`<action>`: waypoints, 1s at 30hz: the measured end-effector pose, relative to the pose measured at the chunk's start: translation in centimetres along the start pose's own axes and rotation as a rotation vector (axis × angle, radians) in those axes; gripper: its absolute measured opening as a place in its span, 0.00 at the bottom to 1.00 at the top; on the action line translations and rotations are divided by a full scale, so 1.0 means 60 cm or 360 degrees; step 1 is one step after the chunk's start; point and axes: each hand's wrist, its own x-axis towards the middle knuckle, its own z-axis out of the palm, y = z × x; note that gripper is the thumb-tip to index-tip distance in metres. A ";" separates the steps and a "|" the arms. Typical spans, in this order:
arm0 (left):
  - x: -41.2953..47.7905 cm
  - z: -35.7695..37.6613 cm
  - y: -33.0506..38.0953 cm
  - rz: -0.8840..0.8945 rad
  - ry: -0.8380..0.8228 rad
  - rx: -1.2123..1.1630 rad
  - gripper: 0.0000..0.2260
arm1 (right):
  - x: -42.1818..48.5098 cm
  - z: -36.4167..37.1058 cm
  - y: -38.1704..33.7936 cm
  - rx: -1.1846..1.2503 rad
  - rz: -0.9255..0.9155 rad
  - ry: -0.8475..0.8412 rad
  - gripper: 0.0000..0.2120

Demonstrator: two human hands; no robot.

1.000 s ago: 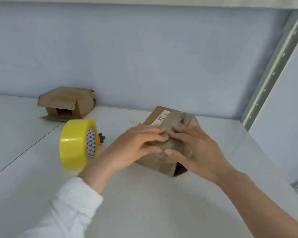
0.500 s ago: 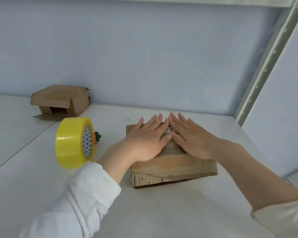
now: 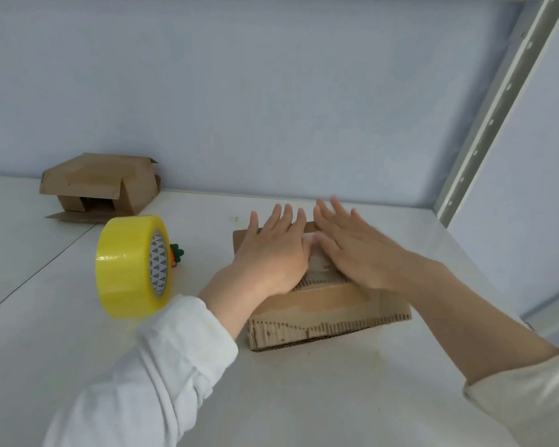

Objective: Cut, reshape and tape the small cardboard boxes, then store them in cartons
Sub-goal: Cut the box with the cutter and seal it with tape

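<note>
Both hands — left hand (image 3: 271,256) and right hand (image 3: 352,250) — pressed flat, fingers straight, on the small brown corrugated cardboard box (image 3: 329,314), apparently smoothing tape — the next move likely called for the yellow tape roll (image 3: 129,266).

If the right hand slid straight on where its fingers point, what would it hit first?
Probably the back wall: beyond the cardboard box under the right hand, only bare table shows ahead, though depth is unclear.

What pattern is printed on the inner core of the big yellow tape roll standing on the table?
Small dark triangles on white, on the cardboard core of the yellow tape roll; the head view shows it.
</note>
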 end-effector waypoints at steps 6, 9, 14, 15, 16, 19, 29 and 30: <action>0.004 -0.013 -0.003 0.0000 -0.0096 -0.0038 0.24 | -0.004 -0.004 0.000 -0.0034 0.0024 0.0046 0.26; -0.003 -0.001 0.001 0.0025 -0.0070 -0.0014 0.23 | -0.008 0.007 -0.002 -0.0129 -0.0017 0.0048 0.26; -0.009 0.003 -0.003 -0.0002 0.0099 -0.0060 0.23 | -0.009 -0.003 -0.002 0.0104 0.0000 -0.0010 0.25; -0.009 0.000 -0.006 -0.0024 0.0135 -0.0051 0.23 | -0.009 -0.005 -0.001 0.0114 0.0003 0.0028 0.25; -0.011 0.002 -0.007 -0.0037 0.0150 -0.0027 0.24 | -0.011 -0.002 0.001 0.0074 0.0002 0.0049 0.25; -0.016 0.011 -0.003 -0.0021 0.0039 0.0008 0.25 | -0.011 0.010 0.000 -0.0054 0.0015 -0.0049 0.26; -0.014 -0.003 -0.025 0.0024 0.0022 -0.0067 0.26 | -0.022 0.009 0.012 0.0175 0.0046 0.0062 0.28; -0.016 -0.006 -0.033 -0.0012 0.0106 -0.0178 0.26 | -0.032 0.005 0.012 0.0288 0.0119 0.0175 0.29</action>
